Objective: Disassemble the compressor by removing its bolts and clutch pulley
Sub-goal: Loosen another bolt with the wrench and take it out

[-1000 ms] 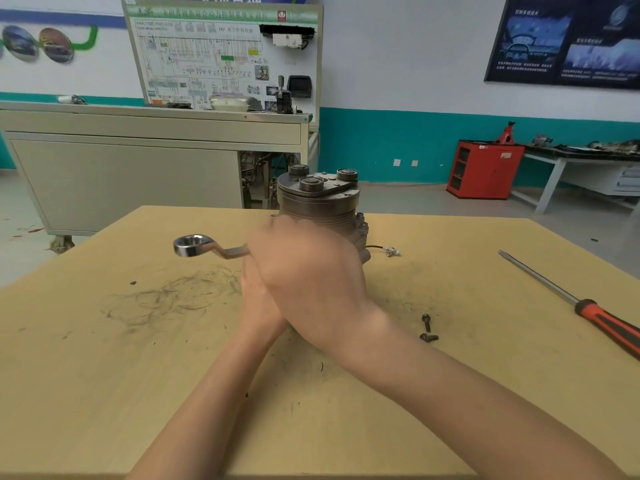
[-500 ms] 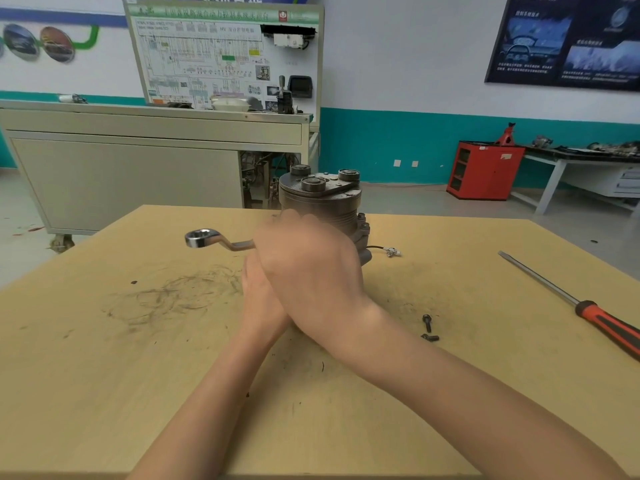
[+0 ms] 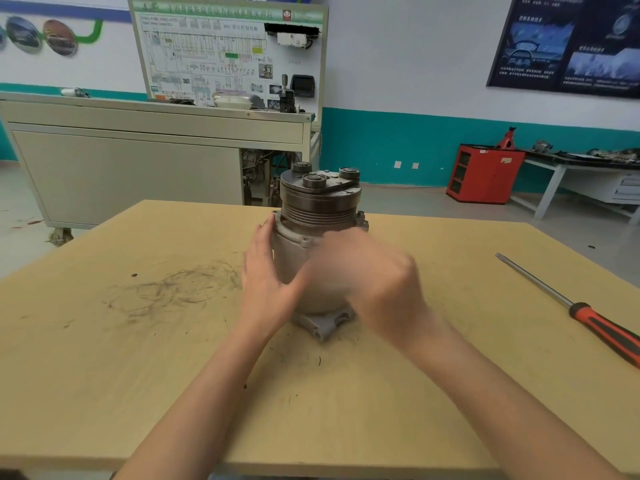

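Left hand (image 3: 266, 275): fingers (image 3: 264, 237) straight and together, laid flat against the left flank of the compressor (image 3: 294, 258), with the tips reaching the flange under the pulley grooves. They curl round nothing, and the hand appears to be steadying the housing.

Right hand (image 3: 377, 285): in front of the compressor's right flank and smeared by motion. The knuckles look bent, but it cannot be told whether the fingers grip a tool, a bolt or nothing.

The compressor stands upright on its mounting foot (image 3: 325, 325), near the middle of the table (image 3: 138, 375). The clutch pulley (image 3: 320, 206) is uppermost.

Progress, as judged: the pulley is still seated on the nose, with its front plate and three round bosses in place. At least one bolt head (image 3: 362, 216) still shows at the flange on the compressor's right. Pulley removal is not yet done. How many bolts are already out cannot be counted.

A screwdriver (image 3: 595, 322) with a red and black handle lies well apart to the right of the compressor, untouched.

Hidden or unclear: the compressor's right and near faces lie behind the right hand. Its far side faces away. No wrench can be made out.
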A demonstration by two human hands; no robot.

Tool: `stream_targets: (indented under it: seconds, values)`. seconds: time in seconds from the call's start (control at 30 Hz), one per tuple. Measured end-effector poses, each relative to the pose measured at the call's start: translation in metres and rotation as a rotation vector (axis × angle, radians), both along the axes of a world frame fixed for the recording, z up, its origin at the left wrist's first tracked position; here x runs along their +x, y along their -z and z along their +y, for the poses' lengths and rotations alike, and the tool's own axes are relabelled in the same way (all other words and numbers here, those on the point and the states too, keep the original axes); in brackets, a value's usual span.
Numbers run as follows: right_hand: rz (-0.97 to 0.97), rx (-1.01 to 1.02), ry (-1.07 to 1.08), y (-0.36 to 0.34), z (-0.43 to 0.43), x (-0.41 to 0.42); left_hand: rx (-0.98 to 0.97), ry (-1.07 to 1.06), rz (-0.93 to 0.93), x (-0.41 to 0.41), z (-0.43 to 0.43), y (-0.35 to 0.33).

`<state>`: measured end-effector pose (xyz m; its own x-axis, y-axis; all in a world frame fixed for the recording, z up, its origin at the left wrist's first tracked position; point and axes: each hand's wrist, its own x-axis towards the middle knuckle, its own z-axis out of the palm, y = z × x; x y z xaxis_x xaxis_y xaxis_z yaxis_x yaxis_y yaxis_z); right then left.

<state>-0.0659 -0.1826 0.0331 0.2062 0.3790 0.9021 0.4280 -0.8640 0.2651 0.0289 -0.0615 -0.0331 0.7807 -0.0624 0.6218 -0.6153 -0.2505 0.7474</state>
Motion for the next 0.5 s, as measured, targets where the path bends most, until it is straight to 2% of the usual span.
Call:
stream_targets:
  seconds: [0.07,0.13,0.2,0.3,0.37,0.43,0.5]
  values:
    - [0.279,0.500,-0.366,0.000,-0.028,-0.003,0.041,-0.002,0.010,-0.003,0.001,-0.001]
    - [0.574,1.020,-0.642,-0.004,-0.048,0.004,0.059,-0.016,0.029,-0.006,0.001,-0.003]
    - [0.787,1.316,-0.803,-0.009,-0.062,0.024,0.063,-0.023,0.029,-0.005,0.000,-0.004]
    - [0.999,1.518,-0.948,-0.021,-0.074,0.053,0.061,-0.024,0.026,-0.004,0.000,-0.004]
    - [1.098,1.551,-0.969,-0.022,-0.077,0.064,0.058,-0.023,0.031,-0.005,0.000,-0.004]
    - [1.108,1.532,-0.965,-0.021,-0.079,0.066,0.062,-0.025,0.029,-0.004,0.000,-0.004]
    - [1.012,1.472,-0.933,-0.023,-0.078,0.063,0.065,-0.021,0.031,-0.004,0.000,-0.004]
